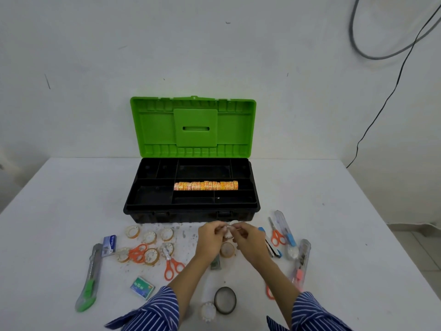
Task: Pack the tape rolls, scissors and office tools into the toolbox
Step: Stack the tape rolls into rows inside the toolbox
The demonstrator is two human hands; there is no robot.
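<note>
The toolbox stands open at the middle of the table, its green lid upright. A row of orange tape rolls lies in its black tray. Just in front of the box, my left hand and my right hand together pinch a small clear tape roll. Several more small tape rolls lie to the left, with orange scissors and a second pair. Another tape roll sits under my hands.
A green utility knife, a blue staple box and a green staple box lie at the left. On the right are orange scissors, a stapler and two clear cutters. A large dark tape roll sits near me.
</note>
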